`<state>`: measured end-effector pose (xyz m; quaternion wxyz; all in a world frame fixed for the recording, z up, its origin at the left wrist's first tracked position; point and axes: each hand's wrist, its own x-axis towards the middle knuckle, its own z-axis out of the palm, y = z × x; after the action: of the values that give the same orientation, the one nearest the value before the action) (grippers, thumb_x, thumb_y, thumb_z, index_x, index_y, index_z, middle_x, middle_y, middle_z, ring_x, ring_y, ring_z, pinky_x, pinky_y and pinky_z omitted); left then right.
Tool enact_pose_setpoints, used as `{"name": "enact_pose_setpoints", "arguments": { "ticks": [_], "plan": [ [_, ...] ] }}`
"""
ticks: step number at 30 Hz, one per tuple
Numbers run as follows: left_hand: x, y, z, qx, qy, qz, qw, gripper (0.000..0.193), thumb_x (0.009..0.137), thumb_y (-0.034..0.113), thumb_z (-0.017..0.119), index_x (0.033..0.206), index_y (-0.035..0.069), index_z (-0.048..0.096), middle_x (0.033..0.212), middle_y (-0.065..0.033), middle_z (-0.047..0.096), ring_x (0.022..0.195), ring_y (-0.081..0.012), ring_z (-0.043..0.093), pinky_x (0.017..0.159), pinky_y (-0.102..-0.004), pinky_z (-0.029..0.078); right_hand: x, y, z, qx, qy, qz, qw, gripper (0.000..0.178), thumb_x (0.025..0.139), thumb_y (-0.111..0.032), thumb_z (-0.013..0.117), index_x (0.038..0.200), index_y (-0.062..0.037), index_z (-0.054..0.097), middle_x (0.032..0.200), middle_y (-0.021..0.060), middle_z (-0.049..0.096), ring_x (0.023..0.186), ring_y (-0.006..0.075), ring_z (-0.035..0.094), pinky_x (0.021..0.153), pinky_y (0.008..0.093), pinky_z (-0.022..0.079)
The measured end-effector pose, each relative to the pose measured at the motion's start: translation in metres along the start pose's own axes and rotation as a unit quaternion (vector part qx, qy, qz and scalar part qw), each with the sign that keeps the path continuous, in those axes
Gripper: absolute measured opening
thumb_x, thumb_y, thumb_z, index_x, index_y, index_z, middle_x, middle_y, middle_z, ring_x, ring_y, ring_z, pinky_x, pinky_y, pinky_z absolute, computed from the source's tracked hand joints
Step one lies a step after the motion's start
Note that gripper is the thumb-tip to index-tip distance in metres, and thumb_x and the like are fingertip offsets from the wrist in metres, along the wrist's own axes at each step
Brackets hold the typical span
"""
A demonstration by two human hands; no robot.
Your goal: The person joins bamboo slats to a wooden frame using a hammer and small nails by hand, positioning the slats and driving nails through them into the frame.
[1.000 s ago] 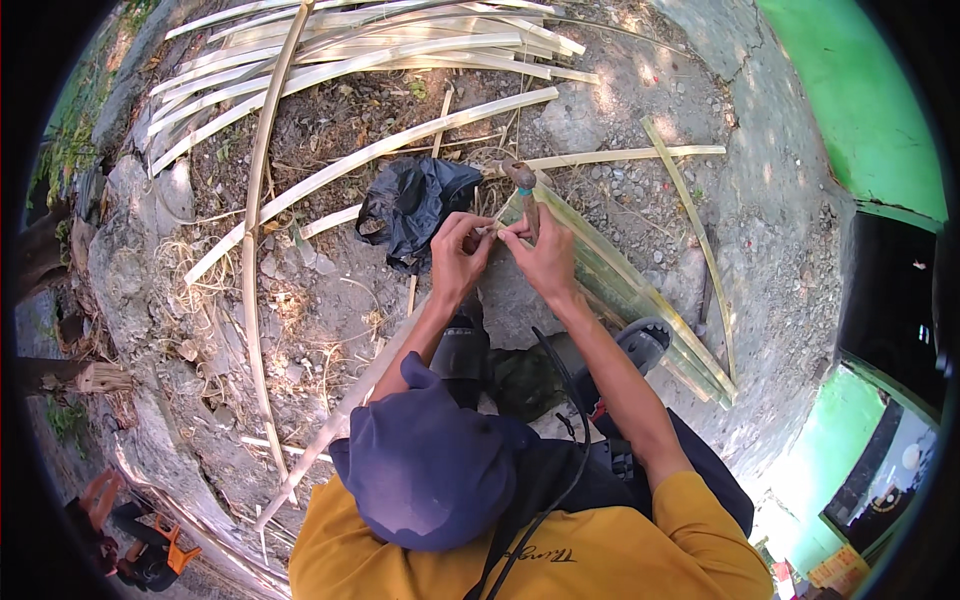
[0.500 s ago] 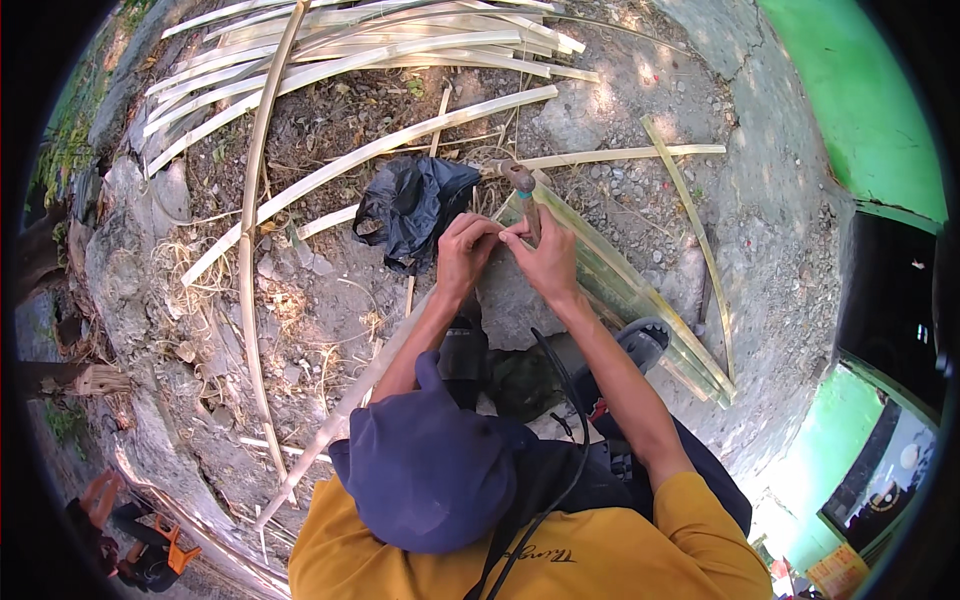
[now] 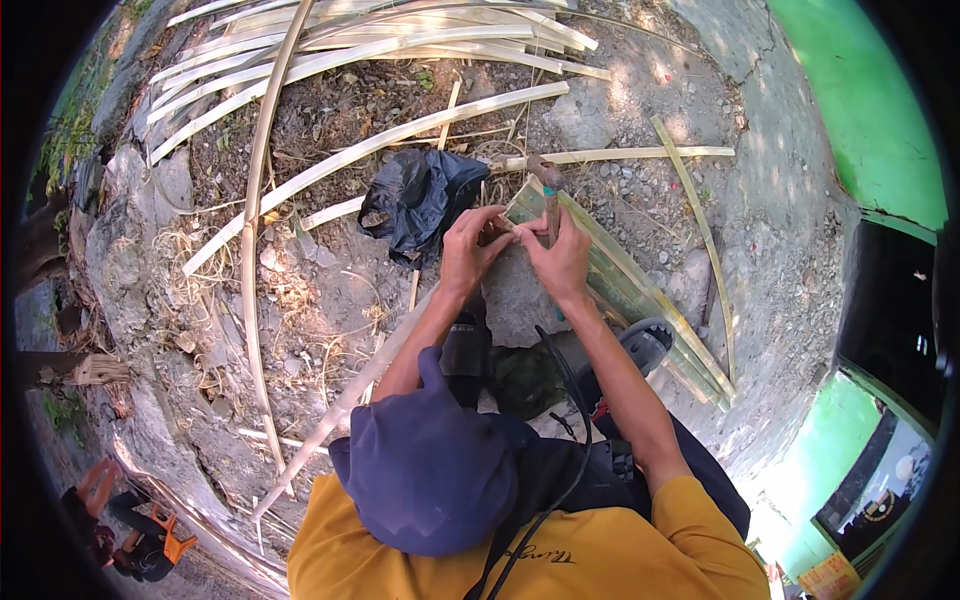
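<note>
My right hand (image 3: 562,262) is closed around the handle of a hammer (image 3: 546,174), whose head points up and away from me. Its thumb and fingertips meet those of my left hand (image 3: 466,252) by the far end of a bundle of green bamboo slats (image 3: 625,285). The left fingers are pinched together; whatever lies between them is too small to make out. Just left of the hands sits a crumpled black plastic bag (image 3: 428,195). The slats run from the hands toward the lower right, past my shoe (image 3: 648,345).
Many pale bamboo strips (image 3: 400,45) lie at the far side. A long pole (image 3: 250,240) crosses the left, and a single strip (image 3: 695,215) lies on the right. A green wall (image 3: 860,90) borders the right. Another person (image 3: 100,500) is at lower left.
The hammer and my right hand have shifted slightly right, showing more of the slats' far end. My left fingertips have moved a little right as well, to that end.
</note>
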<state>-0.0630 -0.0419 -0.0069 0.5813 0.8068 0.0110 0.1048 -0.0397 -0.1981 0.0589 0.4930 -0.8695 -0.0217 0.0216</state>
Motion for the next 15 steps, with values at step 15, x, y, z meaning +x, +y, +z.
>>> {"name": "enact_pose_setpoints", "arguments": {
  "ticks": [15],
  "plan": [
    [0.0002,0.0034,0.0001,-0.006,0.012,0.007,1.0,0.032,0.078,0.005,0.089,0.107,0.006,0.075,0.097,-0.0052,0.07,0.077,-0.0164,0.064,0.066,-0.0304,0.054,0.0045,0.0017,0.0017,-0.035,-0.012,-0.014,0.999,0.028,0.086,-0.01,0.083,0.095,-0.001,0.058,0.08,0.0121,0.076,0.073,0.0297,0.076,0.067,0.0405,0.058]
  ]
}}
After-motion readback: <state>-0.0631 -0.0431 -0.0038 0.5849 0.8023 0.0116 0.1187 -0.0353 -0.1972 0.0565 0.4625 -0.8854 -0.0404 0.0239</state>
